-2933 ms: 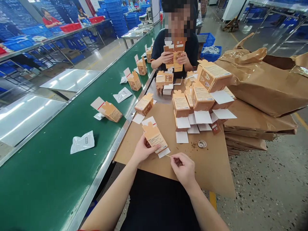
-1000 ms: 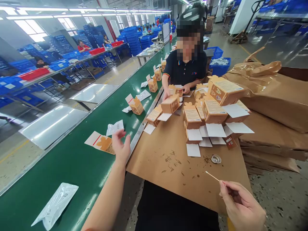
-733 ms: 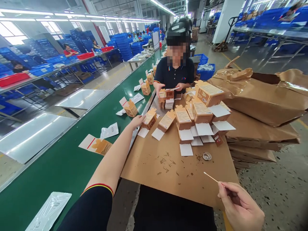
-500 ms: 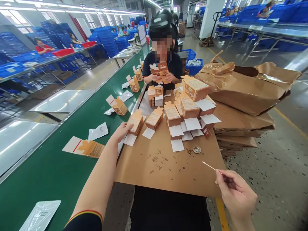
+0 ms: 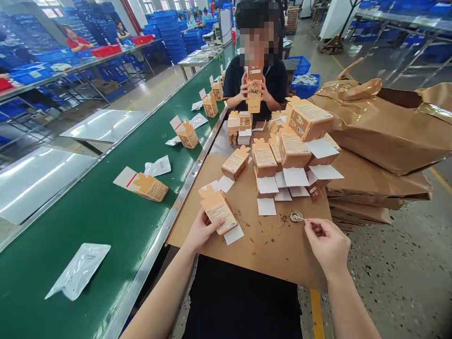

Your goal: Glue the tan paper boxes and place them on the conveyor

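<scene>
My left hand [image 5: 205, 230] is closed around an orange and brown cardboard box [image 5: 219, 212], thumb on its printed face, over the near part of the cardboard-covered table [image 5: 243, 254]. White flaps stick out at both ends of that box. Pinched in my right hand [image 5: 326, 242] is a thin cotton swab [image 5: 301, 218]. Its tip is at a small clear round dish [image 5: 295, 216] on the table. Dark specks and brown stains mark the cardboard around the dish. Another such box [image 5: 235, 162] lies just beyond my left hand.
Similar boxes [image 5: 265, 160] are stacked beyond the dish. Left runs a green conveyor belt [image 5: 141, 226] with open boxes and white pouches [image 5: 79, 270]. Opposite, a person [image 5: 256, 80] holds a flattened carton [image 5: 254, 89]. Large brown paper bundles [image 5: 381, 127] stand at the right.
My left hand has brought the box from the table's left edge nearer to me. My right hand has moved the swab in to the dish. The person opposite has raised a carton.
</scene>
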Motion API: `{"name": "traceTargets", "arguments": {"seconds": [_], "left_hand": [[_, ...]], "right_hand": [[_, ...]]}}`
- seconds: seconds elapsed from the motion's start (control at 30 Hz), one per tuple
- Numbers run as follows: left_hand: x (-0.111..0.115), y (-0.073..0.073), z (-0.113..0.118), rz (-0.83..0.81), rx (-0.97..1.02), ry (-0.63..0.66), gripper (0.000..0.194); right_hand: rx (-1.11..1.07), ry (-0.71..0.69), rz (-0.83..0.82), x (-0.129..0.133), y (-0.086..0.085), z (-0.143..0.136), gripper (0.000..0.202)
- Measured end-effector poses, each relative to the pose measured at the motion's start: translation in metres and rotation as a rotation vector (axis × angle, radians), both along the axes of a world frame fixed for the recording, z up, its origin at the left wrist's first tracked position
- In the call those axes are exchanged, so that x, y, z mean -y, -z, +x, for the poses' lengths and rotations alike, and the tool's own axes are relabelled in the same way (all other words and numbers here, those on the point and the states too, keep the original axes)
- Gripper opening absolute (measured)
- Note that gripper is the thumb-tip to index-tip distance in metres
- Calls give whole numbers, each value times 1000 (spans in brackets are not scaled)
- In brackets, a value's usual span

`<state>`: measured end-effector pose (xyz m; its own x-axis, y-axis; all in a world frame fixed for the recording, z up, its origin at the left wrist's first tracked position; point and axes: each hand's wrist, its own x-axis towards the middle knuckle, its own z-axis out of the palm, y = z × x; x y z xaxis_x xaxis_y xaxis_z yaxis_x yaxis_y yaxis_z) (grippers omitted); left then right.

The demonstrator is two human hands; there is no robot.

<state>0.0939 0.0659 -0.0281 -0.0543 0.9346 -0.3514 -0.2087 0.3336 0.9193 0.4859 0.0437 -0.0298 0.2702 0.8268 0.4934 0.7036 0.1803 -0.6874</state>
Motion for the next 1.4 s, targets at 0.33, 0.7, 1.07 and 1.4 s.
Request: {"name": "traceTargets", "arguments": {"seconds": [0.33,0.7,1.07,1.4], "left_hand": [[-1,3,-1,46,-93,54,88],[20,8,11,168,-253,88,82],[49,30,30,272,-603,98,65],[40,5,-112,-20,-1036,-554,78]], "right_hand": [[-300,-441,-109,38,15,-147,24],[-334,-386,-80,40,19,-130,22],[-381,-317,-60,74,8,-102,22],[-362,-331,-30,77,11,-97,25]]}}
